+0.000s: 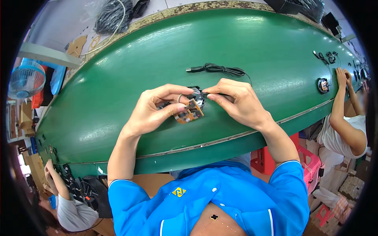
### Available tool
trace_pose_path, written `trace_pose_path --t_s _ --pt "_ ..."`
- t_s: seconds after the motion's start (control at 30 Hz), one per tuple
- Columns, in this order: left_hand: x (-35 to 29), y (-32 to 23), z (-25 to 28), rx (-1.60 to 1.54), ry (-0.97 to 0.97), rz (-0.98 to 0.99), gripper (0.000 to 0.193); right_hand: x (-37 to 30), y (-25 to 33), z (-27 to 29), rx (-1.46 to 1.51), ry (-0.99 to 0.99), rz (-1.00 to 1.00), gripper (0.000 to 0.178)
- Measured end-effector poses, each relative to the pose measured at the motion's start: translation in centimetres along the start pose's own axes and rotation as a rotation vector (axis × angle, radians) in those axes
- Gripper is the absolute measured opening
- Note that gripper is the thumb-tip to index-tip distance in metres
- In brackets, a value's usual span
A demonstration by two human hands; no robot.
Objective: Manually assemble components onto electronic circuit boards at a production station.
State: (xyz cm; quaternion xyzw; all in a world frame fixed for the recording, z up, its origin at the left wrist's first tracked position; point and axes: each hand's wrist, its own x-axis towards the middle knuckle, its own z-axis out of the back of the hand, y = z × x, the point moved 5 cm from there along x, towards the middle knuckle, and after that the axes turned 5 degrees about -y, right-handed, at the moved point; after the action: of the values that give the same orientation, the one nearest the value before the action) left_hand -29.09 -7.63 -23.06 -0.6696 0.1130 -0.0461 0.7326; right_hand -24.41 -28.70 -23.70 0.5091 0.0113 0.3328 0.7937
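Left hand grips a small circuit board (orange-brown) over the green worktop. Right hand, at the board's 3 o'clock, pinches a black cable whose coil lies at 12 o'clock.

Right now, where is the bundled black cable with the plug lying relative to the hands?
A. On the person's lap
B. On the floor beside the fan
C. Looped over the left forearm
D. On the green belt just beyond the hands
D: the black cable lies coiled on the green belt, just past the left hand and right hand, which hold a small circuit board.
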Motion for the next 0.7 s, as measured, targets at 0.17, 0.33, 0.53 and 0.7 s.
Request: trace_pose_path --t_s 0.17,0.33,0.53,0.7 --pt "0.8 0.6 0.5 0.113 -0.023 0.060 0.022 -0.7 -1.1 -0.5 -0.107 -0.049 0.032 0.014" --pt "1.7 0.5 -0.1 0.194 -0.011 0.028 0.019 -1.0 -2.1 -0.6 -0.144 -0.075 0.083 0.012" --pt "2.7 0.3 -0.9 0.282 -0.022 -0.115 0.018 -1.2 -2.4 -0.6 -0.113 -0.046 0.036 0.011" --pt "2.9 0.4 -1.0 0.308 -0.058 -0.132 0.017 -0.9 -2.4 -0.6 -0.099 -0.020 0.061 0.011"
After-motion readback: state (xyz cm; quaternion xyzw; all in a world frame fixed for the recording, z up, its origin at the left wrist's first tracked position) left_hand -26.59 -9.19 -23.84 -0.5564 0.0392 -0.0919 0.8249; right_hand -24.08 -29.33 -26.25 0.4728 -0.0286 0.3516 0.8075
